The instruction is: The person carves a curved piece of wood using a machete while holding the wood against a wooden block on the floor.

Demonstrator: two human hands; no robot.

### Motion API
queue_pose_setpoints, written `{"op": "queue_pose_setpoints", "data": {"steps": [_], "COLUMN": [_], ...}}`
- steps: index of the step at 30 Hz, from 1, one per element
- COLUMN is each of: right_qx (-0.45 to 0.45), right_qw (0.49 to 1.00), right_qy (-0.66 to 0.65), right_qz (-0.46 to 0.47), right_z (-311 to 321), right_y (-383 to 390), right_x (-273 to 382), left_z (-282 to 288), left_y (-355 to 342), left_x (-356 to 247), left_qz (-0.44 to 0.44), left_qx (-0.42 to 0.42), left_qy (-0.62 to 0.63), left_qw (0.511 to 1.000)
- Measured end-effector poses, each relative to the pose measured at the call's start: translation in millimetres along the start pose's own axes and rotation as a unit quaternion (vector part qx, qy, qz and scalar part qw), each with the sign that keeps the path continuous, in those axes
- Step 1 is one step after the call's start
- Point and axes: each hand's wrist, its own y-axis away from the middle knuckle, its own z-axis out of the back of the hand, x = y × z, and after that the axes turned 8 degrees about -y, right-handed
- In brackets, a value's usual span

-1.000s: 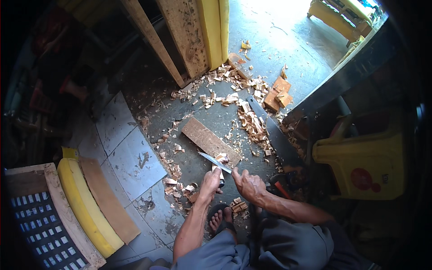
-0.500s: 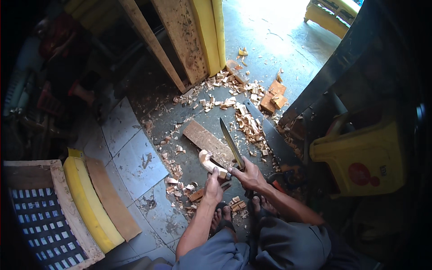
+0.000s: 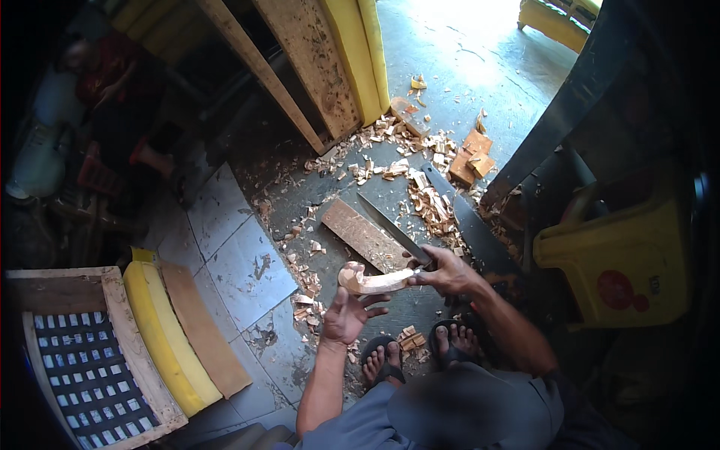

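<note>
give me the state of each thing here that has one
left grip, open, palm up by carved wood piece
right grip, closed on knife and carved wood piece
carved wood piece, curved, unpainted
knife, blade bare
wooden board, lying flat
handsaw, lying down
wood shavings, loose, scattered
sandals, worn

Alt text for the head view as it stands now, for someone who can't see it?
A person's right hand holds a long-bladed knife and one end of a curved, carved wooden piece; the left hand is open near its rounded end. A flat board and a handsaw lie on the floor among wood shavings.
</note>
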Motion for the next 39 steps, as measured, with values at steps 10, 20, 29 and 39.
{"op": "queue_pose_setpoints", "data": {"steps": [10,20,29,39], "right_qx": [-0.155,-0.128,-0.189,-0.207], "right_qw": [0.951,0.974,0.971,0.956], "right_qy": [0.23,0.178,0.12,0.17], "right_qz": [0.137,-0.047,-0.088,-0.121], "right_z": [-6,-23,-14,-6], "right_y": [18,100,105,124], "right_x": [52,27,29,7], "left_z": [-9,-21,72,141], "left_y": [-24,-49,-54,-33], "left_x": [11,-9,70,-31], "left_qz": [0.061,-0.087,-0.041,-0.076], "left_qx": [-0.038,-0.199,-0.456,-0.207], "left_qy": [-0.089,-0.117,-0.421,-0.841], "left_qw": [0.993,0.969,0.783,0.494]}}
